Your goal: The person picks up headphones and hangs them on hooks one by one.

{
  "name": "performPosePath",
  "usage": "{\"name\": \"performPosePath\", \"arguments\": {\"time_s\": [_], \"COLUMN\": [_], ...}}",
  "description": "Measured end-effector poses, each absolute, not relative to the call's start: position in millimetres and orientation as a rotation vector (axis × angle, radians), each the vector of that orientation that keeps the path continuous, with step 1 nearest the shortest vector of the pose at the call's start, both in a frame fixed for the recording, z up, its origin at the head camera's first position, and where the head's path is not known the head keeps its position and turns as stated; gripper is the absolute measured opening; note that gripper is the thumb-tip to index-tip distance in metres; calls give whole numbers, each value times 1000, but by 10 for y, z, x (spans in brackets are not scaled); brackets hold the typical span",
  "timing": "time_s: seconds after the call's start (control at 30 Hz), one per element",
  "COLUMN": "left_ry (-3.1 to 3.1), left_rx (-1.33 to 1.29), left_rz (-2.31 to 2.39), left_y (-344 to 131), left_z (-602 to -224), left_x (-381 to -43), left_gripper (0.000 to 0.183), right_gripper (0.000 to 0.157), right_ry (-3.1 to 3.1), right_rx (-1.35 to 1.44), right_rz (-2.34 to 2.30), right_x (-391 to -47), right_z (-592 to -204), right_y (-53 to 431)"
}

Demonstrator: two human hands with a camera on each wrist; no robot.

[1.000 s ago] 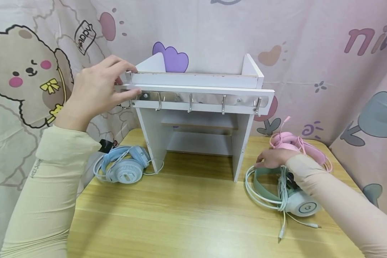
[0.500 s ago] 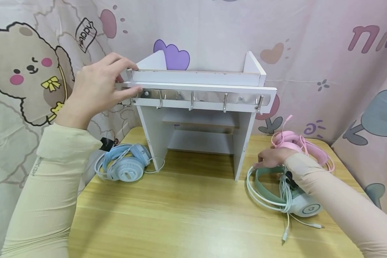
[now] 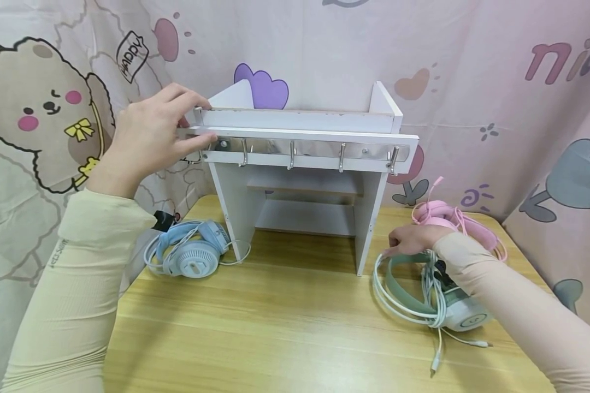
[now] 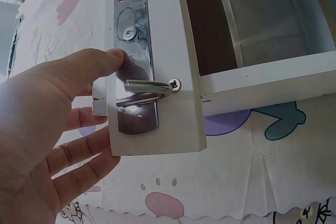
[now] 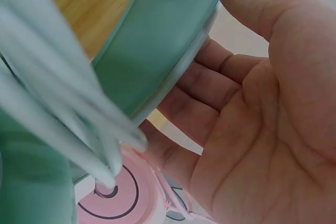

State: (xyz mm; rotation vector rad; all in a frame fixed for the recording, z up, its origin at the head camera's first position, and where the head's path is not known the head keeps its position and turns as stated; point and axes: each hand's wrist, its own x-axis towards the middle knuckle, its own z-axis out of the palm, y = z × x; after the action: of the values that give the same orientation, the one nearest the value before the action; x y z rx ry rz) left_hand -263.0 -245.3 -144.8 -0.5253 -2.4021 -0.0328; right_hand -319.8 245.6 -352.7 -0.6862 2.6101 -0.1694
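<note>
On the right part of the worktop [image 3: 275,327], towards its right edge, lie the green headphones [image 3: 404,295], with the right hand [image 3: 413,240] at the far end of their headband. In the right wrist view the thumb meets the outer rim of the headband [image 5: 163,40], and the bent fingers [image 5: 210,82] reach in behind it, tips hidden, so the hand holds the band with only a small gap between thumb and fingers; how firmly, I cannot tell. A bundled white cable [image 3: 440,303] crosses the headband, well away from the palm, and its plugs [image 3: 435,363] lie on the wood on the side towards the front edge. The left hand [image 3: 152,128] grips the left end of the hook rail [image 3: 319,162] on the white rack [image 3: 300,121]: in the left wrist view the thumb [image 4: 97,64] presses the shiny plate just beside a hook [image 4: 149,87], while the fingers are spread at the board's edge and behind it. The rack stands upright towards the back edge, between the blue headphones [image 3: 196,259] by the left edge and the pink headphones [image 3: 479,234] near the back right corner, just behind the green pair. A printed curtain [image 3: 324,54] hangs beyond.
</note>
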Motion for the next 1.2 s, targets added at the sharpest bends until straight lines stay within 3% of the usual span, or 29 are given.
{"name": "performPosePath", "arguments": {"time_s": [0.53, 0.87, 1.2], "left_ry": [-2399, -2395, -2403], "left_rx": [-531, -531, -525], "left_rz": [-41, -50, -41], "left_y": [-2448, -2462, -2443], "left_z": [-1443, -1462, -1467], "left_x": [-2630, -2638, -2620], "left_gripper": [49, 50, 50], "right_gripper": [34, 40, 31], "right_ry": [2581, 2560, 2601], "right_rx": [-846, -674, -767], "right_rz": [-404, -394, -420], "right_x": [-3230, -3189, -3158], "right_z": [-3475, -3298, -3202], "right_y": [2490, 2488, 2571]}}
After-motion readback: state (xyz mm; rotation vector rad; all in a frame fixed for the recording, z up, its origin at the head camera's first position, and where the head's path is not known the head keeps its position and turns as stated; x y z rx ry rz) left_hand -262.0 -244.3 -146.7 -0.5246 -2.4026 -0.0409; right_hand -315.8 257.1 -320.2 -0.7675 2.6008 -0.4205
